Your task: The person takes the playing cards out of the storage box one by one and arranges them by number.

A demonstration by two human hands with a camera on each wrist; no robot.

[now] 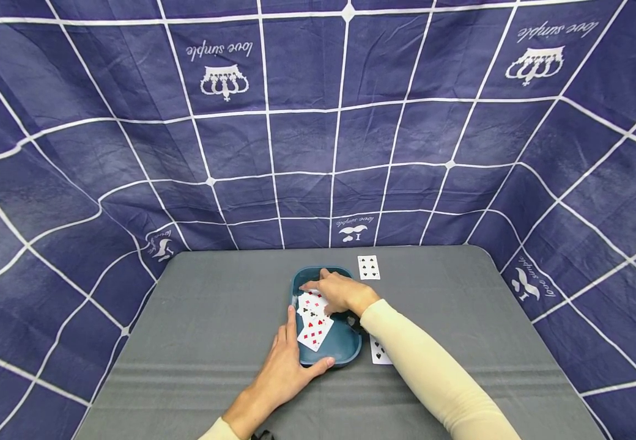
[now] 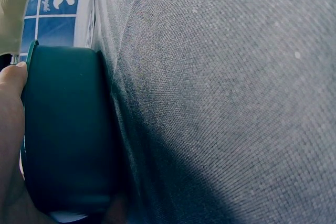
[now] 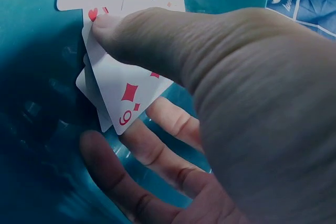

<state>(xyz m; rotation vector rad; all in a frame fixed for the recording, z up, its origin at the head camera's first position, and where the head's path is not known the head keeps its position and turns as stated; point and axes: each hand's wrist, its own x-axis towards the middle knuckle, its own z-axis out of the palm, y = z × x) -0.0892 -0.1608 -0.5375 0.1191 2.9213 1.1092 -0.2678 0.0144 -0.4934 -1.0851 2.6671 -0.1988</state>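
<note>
A dark teal tub stands on the table with several overlapping playing cards in it, faces up. Across the tub's near left corner lies my left hand, fingers along the left side and thumb at the near rim; the tub's outer wall fills much of the left wrist view's left side. My right hand reaches into the tub's far half. In the right wrist view, its thumb presses on the cards, and a nine or six of diamonds has its corner against the fingers.
A six of spades lies face up on the grey table, beyond the tub to the right. Another black-suited card lies right of the tub, partly under the right sleeve. Blue checked cloth hangs around the table.
</note>
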